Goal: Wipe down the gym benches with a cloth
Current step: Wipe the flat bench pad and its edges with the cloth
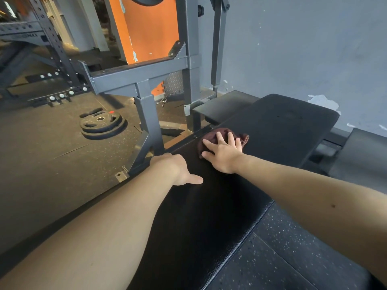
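Note:
A long black padded bench (209,222) runs from the bottom centre up to the right. A dark maroon cloth (211,137) lies bunched on the pad near its left edge. My right hand (223,152) presses flat on the cloth with fingers spread. My left hand (178,169) holds the bench's left edge, thumb lying on top of the pad and fingers curled over the side, out of sight. A second black pad section (287,120) continues beyond the cloth.
A grey steel rack frame (146,80) stands just left of the bench, its bolted foot on the rubber floor. Stacked weight plates (102,124) lie on the floor to the left. A grey wall (303,49) closes the right side, with another black pad (364,155) at far right.

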`<state>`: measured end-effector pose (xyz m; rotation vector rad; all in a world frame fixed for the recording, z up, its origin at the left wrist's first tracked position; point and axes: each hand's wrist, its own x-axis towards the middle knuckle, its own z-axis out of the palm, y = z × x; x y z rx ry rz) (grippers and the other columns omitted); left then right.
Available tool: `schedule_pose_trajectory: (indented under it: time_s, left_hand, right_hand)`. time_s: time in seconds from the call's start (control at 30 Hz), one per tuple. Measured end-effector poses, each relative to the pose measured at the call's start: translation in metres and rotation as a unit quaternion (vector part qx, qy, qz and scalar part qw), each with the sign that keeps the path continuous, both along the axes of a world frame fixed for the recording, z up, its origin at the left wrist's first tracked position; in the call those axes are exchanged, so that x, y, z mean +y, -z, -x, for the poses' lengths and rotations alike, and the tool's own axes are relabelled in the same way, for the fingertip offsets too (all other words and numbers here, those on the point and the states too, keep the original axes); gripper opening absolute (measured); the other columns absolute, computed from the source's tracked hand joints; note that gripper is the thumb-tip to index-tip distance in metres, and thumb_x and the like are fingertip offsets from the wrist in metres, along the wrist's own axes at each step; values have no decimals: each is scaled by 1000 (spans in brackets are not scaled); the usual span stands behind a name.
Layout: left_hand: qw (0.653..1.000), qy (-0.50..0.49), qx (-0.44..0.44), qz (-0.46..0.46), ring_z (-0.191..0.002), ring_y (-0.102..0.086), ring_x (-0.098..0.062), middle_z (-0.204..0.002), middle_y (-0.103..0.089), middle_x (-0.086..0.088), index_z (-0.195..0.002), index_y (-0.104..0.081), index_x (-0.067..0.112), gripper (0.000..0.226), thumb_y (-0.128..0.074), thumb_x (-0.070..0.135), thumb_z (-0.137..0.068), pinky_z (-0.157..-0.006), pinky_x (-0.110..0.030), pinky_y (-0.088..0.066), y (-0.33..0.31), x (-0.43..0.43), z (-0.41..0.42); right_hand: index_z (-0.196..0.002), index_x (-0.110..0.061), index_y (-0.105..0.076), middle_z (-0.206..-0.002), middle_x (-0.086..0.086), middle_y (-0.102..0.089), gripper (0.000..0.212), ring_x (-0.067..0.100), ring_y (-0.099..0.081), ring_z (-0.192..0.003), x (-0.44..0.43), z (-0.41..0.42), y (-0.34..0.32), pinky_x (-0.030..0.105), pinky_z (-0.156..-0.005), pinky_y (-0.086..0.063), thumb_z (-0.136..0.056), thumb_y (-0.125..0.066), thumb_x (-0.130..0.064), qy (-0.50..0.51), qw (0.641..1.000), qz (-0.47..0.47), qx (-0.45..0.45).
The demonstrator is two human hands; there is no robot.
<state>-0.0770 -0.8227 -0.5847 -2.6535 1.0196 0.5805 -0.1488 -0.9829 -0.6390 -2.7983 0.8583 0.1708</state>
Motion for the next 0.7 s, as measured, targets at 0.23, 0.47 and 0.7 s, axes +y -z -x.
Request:
schedule_pose_trajectory:
  time_s: [0.23,0.47,0.7]
  left_hand:
    - [1000,5,11,11,-108,-64,-25,-121,-60,-6,-136,-57,17,89,-51,85,-80,-95,-39,-55,4,-1,-4]
    - [1000,16,8,-7,-121,-59,-31,-135,-59,-9,-139,-55,15,94,-50,87,-79,-103,-46,-51,5,-4,-7]
    - [999,36,-12,-7,-113,-62,-28,-120,-60,-5,-130,-61,18,90,-45,90,-78,-99,-43,-53,11,-3,-8]
  right_hand:
    - [-158,-45,-12,-167,8,24,77,48,29,-146,-2,-34,6,74,-113,13,-92,-28,-80,85,995,46,-30]
    - [-158,-38,-22,-168,11,-15,53,46,-5,-153,-10,-33,10,74,-116,0,-106,-24,-50,61,997,56,1]
    - [-145,-24,-53,-153,4,-47,42,31,-37,-142,11,-5,13,52,-124,-14,-108,-35,-28,-206,973,25,-97]
